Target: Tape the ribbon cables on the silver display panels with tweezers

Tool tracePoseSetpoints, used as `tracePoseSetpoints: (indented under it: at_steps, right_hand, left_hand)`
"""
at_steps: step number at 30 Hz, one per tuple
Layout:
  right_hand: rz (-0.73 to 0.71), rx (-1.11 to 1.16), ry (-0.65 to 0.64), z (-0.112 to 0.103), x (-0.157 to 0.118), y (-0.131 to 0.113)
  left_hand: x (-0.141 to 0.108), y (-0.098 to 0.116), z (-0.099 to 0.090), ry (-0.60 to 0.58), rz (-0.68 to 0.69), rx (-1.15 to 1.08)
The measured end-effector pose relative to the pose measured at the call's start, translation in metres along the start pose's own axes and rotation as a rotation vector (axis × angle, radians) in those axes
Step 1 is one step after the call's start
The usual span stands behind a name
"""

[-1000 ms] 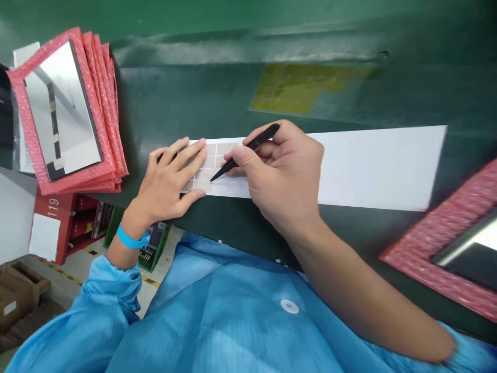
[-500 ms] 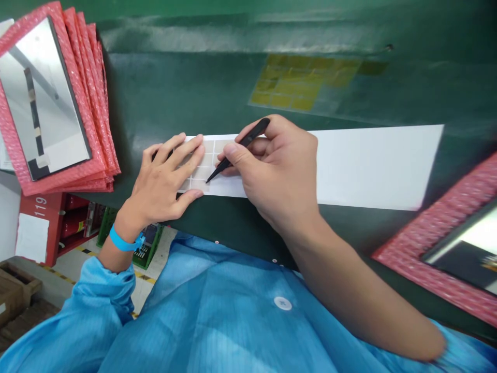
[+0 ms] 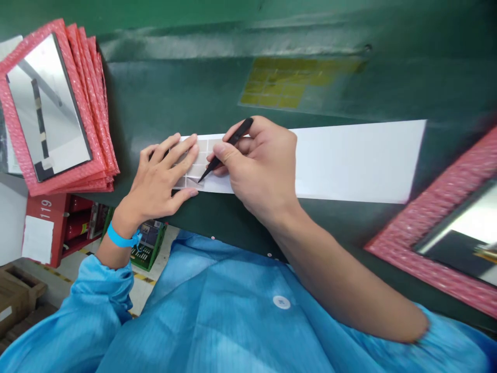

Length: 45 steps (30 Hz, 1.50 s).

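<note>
A long white sheet (image 3: 357,160) lies across the green mat, with greyish rectangular stickers (image 3: 200,158) in a grid on its left end. My left hand (image 3: 163,173) rests flat with spread fingers over that end. Closed around black tweezers (image 3: 227,147), my right hand (image 3: 264,171) is just to the right of the stickers. The tweezers' tip is at a lower sticker's right corner, and a darker triangular patch shows on that sticker.
Pink bubble-wrap sleeves (image 3: 87,103) are stacked at the left under a display panel (image 3: 50,103). Another panel (image 3: 466,238) on pink wrap lies at the right. Yellow stickers (image 3: 275,83) on a clear sheet lie behind the white one. A red bin (image 3: 42,228) stands below left.
The whole view has shifted slightly. At the tweezers' tip, the lower sticker now shows a darker triangle, as if its corner is lifted. My left hand keeps its place on the sheet.
</note>
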State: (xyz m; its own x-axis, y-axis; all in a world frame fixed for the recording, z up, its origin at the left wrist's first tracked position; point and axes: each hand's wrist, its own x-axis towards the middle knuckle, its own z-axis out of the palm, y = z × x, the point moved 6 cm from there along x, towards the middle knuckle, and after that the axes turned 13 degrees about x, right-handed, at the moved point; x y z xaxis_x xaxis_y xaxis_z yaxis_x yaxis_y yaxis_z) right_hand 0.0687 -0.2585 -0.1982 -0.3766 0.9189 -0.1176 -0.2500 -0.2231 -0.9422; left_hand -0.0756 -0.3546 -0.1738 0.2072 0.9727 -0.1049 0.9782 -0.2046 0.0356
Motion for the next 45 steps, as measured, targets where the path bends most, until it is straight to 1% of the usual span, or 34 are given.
tracePoseSetpoints:
  at_steps: [3, 6, 8, 9, 11, 12, 14, 15, 16, 17, 18, 20, 21, 22, 24, 25, 26, 28, 30, 32, 38, 45]
  right_hand:
    - [0.021, 0.134, 0.011, -0.002, -0.002, -0.001]
    - [0.012, 0.19, 0.01, -0.007, -0.005, -0.014]
    - [-0.01, 0.192, 0.026, -0.018, -0.008, -0.028]
    - [-0.024, 0.191, 0.044, -0.027, -0.009, -0.036]
    - [-0.054, 0.19, 0.098, -0.056, -0.013, -0.054]
    - [-0.072, 0.184, 0.134, -0.076, -0.015, -0.064]
    - [-0.109, 0.147, 0.227, -0.124, -0.024, -0.084]
    - [-0.129, 0.118, 0.291, -0.152, -0.031, -0.094]
    - [-0.152, 0.086, 0.367, -0.179, -0.039, -0.103]
    - [-0.175, 0.054, 0.444, -0.206, -0.048, -0.112]
    - [-0.191, 0.023, 0.514, -0.231, -0.058, -0.119]
    - [-0.204, -0.029, 0.628, -0.27, -0.074, -0.126]
    - [-0.198, -0.044, 0.668, -0.283, -0.08, -0.125]
    - [-0.182, -0.046, 0.695, -0.292, -0.083, -0.123]
    - [-0.139, -0.022, 0.724, -0.299, -0.083, -0.117]
    - [-0.122, -0.005, 0.73, -0.297, -0.081, -0.115]
    - [-0.096, 0.007, 0.723, -0.294, -0.078, -0.114]
    - [-0.045, 0.003, 0.695, -0.285, -0.072, -0.115]
    - [0.005, -0.021, 0.662, -0.278, -0.068, -0.118]
    - [0.031, -0.044, 0.649, -0.274, -0.066, -0.121]
    - [0.037, -0.112, 0.703, -0.274, -0.067, -0.124]
    - [0.044, -0.17, 0.749, -0.272, -0.067, -0.127]
  left_hand:
    - [0.0, -0.002, 0.001, -0.01, 0.005, 0.022]
    - [-0.001, -0.006, 0.0, -0.024, 0.003, 0.03]
    - [-0.002, -0.01, -0.004, -0.026, 0.016, 0.028]
    - [-0.003, -0.012, -0.006, -0.028, 0.026, 0.03]
    - [-0.004, -0.017, -0.012, -0.014, 0.042, 0.037]
    - [-0.003, -0.018, -0.015, 0.005, 0.043, 0.038]
    - [0.004, -0.018, -0.022, 0.09, 0.023, 0.03]
    - [0.01, -0.013, -0.027, 0.151, 0.008, 0.022]
    - [0.016, -0.004, -0.032, 0.221, -0.008, 0.011]
    - [0.023, 0.011, -0.038, 0.291, -0.016, -0.005]
    - [0.031, 0.031, -0.044, 0.36, -0.012, -0.032]
    - [0.049, 0.083, -0.053, 0.453, 0.032, -0.12]
    - [0.06, 0.112, -0.055, 0.468, 0.065, -0.181]
    - [0.071, 0.14, -0.054, 0.472, 0.089, -0.244]
    - [0.092, 0.19, -0.05, 0.472, 0.106, -0.325]
    - [0.102, 0.208, -0.047, 0.477, 0.094, -0.346]
    - [0.11, 0.222, -0.044, 0.484, 0.076, -0.352]
    - [0.122, 0.239, -0.038, 0.483, 0.044, -0.337]
    - [0.128, 0.245, -0.034, 0.458, 0.031, -0.315]
    - [0.128, 0.245, -0.033, 0.435, 0.031, -0.311]
    - [0.128, 0.244, -0.04, 0.429, 0.044, -0.331]
    - [0.129, 0.244, -0.044, 0.426, 0.037, -0.36]
